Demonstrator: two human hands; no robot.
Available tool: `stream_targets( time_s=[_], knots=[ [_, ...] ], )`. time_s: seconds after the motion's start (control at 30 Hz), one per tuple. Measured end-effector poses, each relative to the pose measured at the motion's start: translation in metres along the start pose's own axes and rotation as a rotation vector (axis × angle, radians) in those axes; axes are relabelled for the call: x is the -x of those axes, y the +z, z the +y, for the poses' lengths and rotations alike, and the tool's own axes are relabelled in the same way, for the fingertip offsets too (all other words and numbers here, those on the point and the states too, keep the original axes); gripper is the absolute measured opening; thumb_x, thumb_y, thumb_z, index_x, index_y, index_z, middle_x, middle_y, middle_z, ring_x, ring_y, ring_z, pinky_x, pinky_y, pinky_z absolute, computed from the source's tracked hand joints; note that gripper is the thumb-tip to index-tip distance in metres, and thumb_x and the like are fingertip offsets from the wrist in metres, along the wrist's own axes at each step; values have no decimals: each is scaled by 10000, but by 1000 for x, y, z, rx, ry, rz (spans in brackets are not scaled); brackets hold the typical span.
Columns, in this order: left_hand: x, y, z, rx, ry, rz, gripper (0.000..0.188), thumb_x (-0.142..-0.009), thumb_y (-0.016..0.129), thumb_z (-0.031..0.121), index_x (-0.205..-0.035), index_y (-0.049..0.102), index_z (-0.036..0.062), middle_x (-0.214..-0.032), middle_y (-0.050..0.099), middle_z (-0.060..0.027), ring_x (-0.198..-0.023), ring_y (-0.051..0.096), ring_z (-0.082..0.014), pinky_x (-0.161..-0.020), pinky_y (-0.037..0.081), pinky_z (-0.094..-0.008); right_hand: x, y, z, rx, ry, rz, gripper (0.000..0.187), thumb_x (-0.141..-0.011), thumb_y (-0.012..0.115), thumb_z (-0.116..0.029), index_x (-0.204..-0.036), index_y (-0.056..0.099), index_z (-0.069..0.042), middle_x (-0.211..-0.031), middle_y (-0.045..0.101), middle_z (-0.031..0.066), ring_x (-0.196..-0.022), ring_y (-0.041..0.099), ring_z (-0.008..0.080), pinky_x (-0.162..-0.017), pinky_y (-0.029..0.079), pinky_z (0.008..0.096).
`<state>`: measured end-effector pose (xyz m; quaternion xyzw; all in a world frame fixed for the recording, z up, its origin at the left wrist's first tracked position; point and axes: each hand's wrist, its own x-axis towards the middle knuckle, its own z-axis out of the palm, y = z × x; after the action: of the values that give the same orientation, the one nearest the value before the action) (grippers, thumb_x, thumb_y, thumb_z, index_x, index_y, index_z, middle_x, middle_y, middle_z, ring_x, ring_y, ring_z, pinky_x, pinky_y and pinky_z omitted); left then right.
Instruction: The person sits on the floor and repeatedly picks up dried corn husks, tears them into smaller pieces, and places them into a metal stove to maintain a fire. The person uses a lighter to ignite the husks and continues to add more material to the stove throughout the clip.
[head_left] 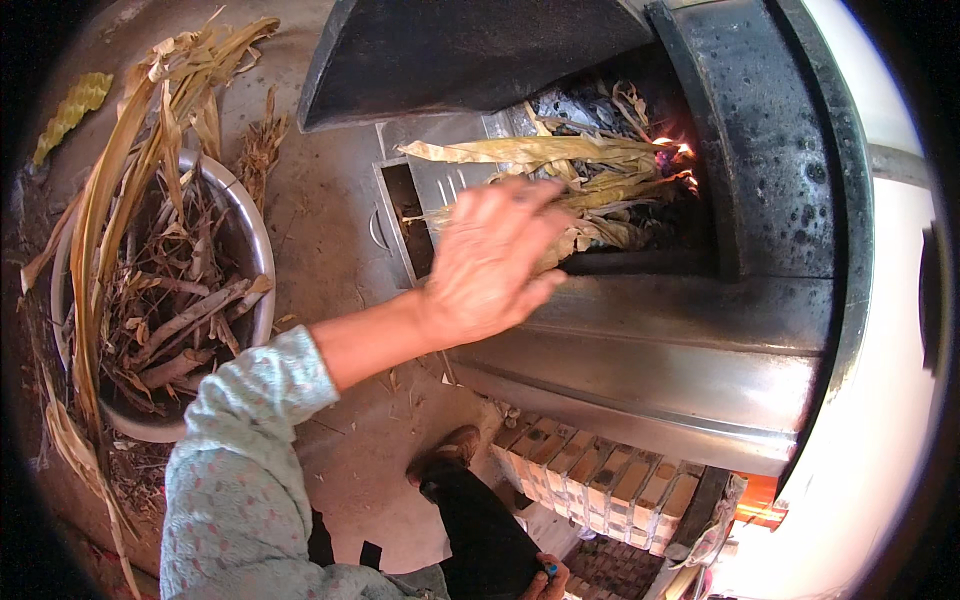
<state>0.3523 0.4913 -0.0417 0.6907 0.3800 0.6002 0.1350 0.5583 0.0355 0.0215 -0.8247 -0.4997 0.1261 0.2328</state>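
Observation:
My left hand [490, 260] reaches out of a pale green sleeve to the mouth of a blackened metal stove [650, 340]. Its fingers are spread flat against a bundle of dry yellow leaves [570, 165] that sticks into the opening. Small flames [680, 155] burn at the far end of the bundle, among charred bits. My right hand [545, 578] shows only partly at the bottom edge, resting on my dark trouser knee, with a small blue spot by its fingers.
A metal basin [255, 230] full of dry stalks and leaves stands on the dirt floor at the left. The stove's ash drawer [400, 215] is pulled out. Bricks [600, 480] lie under the stove. My brown shoe [450, 450] is on the floor.

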Motion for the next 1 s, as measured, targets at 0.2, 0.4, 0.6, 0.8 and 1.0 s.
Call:
stream_targets(
  time_s=[0.2, 0.4, 0.6, 0.8, 1.0],
  knots=[
    [40, -32, -44, -89, -400, 134, 771, -628, 771, 430, -1153, 413, -7, -1154, 442, -171, -1080, 424, -320, -944, 326, -434, 3, 6, -9, -16, 21, 16, 241, -916, 413, -64, -1105, 511, 48, -1064, 549, 198, -984, 528, 307, -892, 400, 376],
    [55, -5, -62, 388, -673, 112, 1086, -569, 837, 409, -1352, 181, 39, -1334, 265, -159, -1205, 327, -298, -991, 343, -439, -6, 0, -11, 48, -22, 1, 256, -922, 396, -58, -1116, 525, 50, -1084, 551, 191, -1010, 523, 302, -906, 397, 373],
    [46, 7, -69, 975, -846, 238, 1103, -659, 793, 338, -1430, 20, 179, -1432, 123, -159, -1244, 293, -325, -979, 385, -459, -23, 6, -45, 140, -112, 0, 234, -899, 401, -84, -1053, 517, 48, -1012, 560, 187, -926, 546, 302, -849, 428, 369],
    [33, 13, -56, 1130, -834, 252, 1115, -670, 796, 285, -1415, -20, 132, -1402, 131, -160, -1246, 255, -335, -973, 406, -454, -24, 7, -46, 157, -113, 1, 221, -898, 410, -98, -1033, 510, 45, -990, 556, 185, -900, 548, 301, -832, 434, 370],
    [32, 18, -49, 1145, -835, 256, 1029, -718, 752, 311, -1414, 16, 129, -1384, 164, -156, -1241, 273, -325, -990, 377, -446, -23, 10, -47, 100, -113, 17, 221, -903, 417, -106, -1031, 505, 52, -988, 551, 185, -900, 546, 296, -829, 432, 369]
  ],
)
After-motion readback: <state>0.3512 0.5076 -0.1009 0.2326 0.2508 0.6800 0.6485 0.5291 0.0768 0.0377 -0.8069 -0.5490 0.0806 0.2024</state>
